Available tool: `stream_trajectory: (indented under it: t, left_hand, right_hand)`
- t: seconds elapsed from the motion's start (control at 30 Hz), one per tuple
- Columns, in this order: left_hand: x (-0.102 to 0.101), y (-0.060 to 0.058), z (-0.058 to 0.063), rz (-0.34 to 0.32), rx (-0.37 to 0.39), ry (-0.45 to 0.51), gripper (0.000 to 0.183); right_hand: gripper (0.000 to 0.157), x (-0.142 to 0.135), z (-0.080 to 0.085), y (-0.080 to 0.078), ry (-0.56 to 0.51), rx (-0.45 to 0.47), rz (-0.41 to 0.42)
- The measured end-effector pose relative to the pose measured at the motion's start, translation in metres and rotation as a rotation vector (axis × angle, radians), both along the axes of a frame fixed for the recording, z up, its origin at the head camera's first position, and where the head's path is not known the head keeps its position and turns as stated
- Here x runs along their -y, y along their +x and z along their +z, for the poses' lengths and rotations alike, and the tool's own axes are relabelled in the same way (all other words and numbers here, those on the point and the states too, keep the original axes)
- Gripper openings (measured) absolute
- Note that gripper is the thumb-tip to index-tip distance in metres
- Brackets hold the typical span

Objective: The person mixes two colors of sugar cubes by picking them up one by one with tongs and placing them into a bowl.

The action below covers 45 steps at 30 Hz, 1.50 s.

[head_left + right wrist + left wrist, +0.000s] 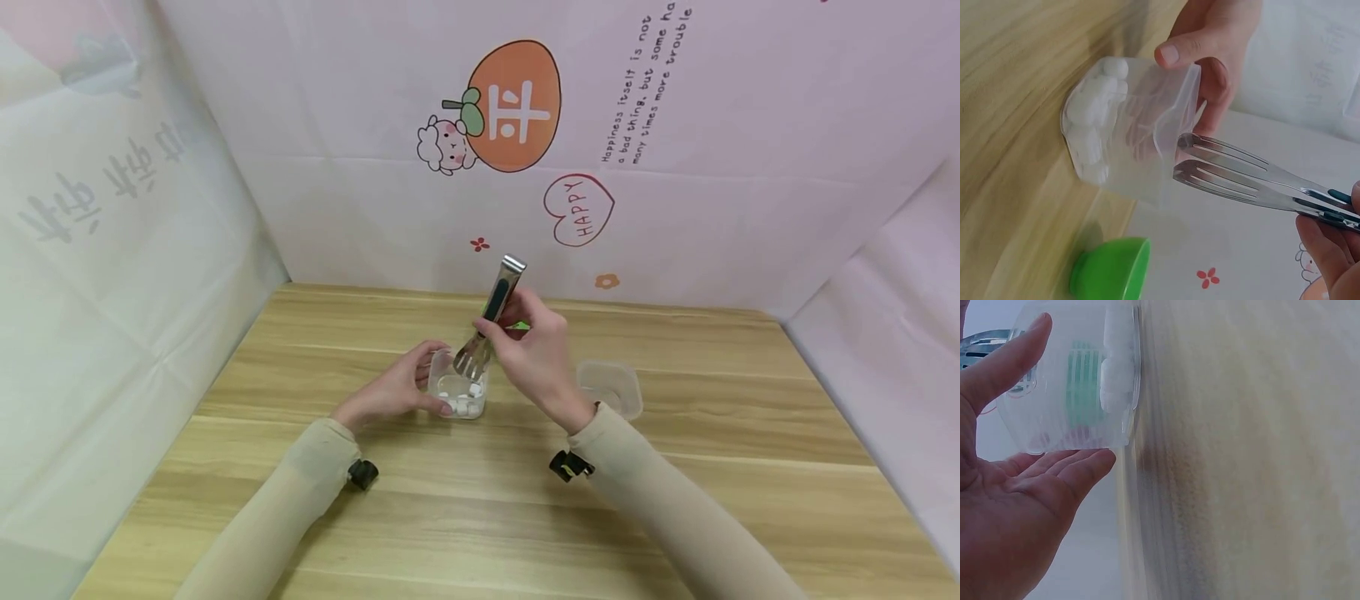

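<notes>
A clear plastic container (442, 364) stands on the wooden table with several small white lumps (462, 408) at its bottom; they look like marshmallows, but I cannot tell for sure. My left hand (401, 385) grips its sides, thumb on the near side and fingers on the far side, as the left wrist view also shows. My right hand (536, 350) holds metal tongs (498, 300) with dark grip pads, slanting down. In the right wrist view the slotted tips of the tongs (1229, 169) are slightly apart at the container's mouth, with nothing between them.
Behind my right hand stands a green bowl (1107, 272), mostly hidden in the head view. A translucent lid or shallow container (630, 387) lies to the right, partly behind my right wrist. Printed white sheets (375, 208) rise at the table's back and sides.
</notes>
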<state>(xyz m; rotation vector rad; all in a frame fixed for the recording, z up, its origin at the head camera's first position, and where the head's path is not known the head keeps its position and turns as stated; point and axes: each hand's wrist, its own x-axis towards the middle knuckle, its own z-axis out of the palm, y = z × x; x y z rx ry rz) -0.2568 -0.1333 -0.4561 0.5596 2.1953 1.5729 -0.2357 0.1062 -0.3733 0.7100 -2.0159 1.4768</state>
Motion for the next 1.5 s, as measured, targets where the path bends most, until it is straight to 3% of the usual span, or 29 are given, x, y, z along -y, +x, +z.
stream_trajectory:
  t: [0.33, 0.63, 0.87, 1.13, 1.5]
  left_hand:
    - [-0.001, 0.002, 0.002, 0.01, 0.003, -0.006, 0.1]
    - [0.0, 0.001, 0.003, 0.019, -0.014, -0.037, 0.098]
    - [0.0, 0.003, 0.004, 0.018, -0.009, -0.043, 0.099]
    - [0.001, 0.002, 0.003, 0.007, -0.034, -0.039, 0.099]
    - [0.001, 0.002, 0.002, 0.014, -0.036, -0.061, 0.1]
  right_hand:
    - [0.025, 0.015, -0.018, -0.002, 0.061, 0.049, 0.033]
    - [0.026, 0.02, -0.029, -0.007, 0.111, 0.085, 0.015]
    - [0.026, 0.021, -0.03, -0.008, 0.129, 0.097, 0.004]
    - [0.027, 0.017, -0.027, -0.016, 0.139, 0.032, -0.013]
    - [0.028, 0.015, -0.027, -0.02, 0.191, 0.075, 0.006]
